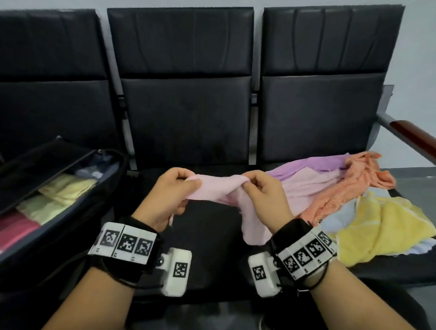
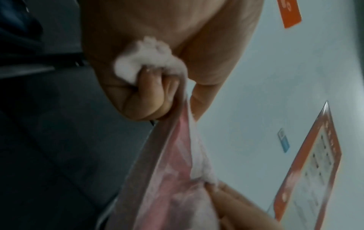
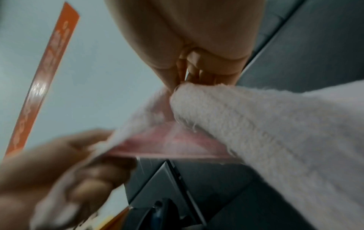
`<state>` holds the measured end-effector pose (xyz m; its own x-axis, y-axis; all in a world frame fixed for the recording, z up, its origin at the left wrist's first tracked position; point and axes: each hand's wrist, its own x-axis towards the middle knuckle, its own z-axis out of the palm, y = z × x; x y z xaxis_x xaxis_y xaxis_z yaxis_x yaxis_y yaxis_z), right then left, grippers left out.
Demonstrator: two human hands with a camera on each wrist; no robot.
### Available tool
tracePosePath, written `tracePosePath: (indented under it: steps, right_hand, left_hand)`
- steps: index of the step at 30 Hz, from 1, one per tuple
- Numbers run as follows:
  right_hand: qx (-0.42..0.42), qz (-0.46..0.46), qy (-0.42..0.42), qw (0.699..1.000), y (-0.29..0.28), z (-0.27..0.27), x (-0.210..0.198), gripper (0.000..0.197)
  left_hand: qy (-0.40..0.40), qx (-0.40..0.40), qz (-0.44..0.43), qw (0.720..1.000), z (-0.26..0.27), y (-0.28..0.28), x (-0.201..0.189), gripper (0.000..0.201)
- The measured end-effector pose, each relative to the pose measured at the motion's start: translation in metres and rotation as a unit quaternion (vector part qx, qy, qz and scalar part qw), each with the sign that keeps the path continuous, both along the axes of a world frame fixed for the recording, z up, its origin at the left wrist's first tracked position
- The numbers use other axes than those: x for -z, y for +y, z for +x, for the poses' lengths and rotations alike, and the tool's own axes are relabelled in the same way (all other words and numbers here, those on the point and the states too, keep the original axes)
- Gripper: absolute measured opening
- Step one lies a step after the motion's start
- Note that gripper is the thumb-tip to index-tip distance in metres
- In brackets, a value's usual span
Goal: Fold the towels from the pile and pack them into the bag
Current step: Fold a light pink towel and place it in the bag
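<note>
- Hands hold the pale pink terry towel [image 1: 218, 190] up at the centre of the head view: the left hand [image 1: 171, 195] grips one end in curled fingers, the right hand [image 1: 263, 195] pinches a bunched edge, and a tail of cloth hangs below the right wrist.
- Step in hand, as I judge it: finding the corners to spread this towel before folding.
- Next move likely calls for sliding the grips apart along the top edge until it hangs flat.
- Black padded bench seat [image 1: 207, 240] lies bare beneath for laying it down.
- Loose pile of orange, yellow and lilac towels [image 1: 363, 199] crowds the right.
- Open black bag [image 1: 101, 180], at left, holds folded towels, with room toward its far end.
</note>
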<state>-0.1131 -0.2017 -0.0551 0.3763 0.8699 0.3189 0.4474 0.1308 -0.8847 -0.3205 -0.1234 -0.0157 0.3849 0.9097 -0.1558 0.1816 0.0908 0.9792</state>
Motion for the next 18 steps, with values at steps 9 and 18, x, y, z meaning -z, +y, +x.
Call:
tracePosePath:
  steps: [9, 18]
  right_hand:
    - [-0.096, -0.041, 0.101, 0.989, 0.015, -0.035, 0.013, 0.023]
    - [-0.172, -0.13, 0.112, 0.97, 0.011, -0.062, 0.034, 0.025]
  left_hand:
    - [0.156, 0.024, 0.17, 0.973, -0.075, -0.001, 0.039, 0.035]
    - [0.31, -0.081, 0.239, 0.917, -0.102, 0.012, 0.063, 0.014]
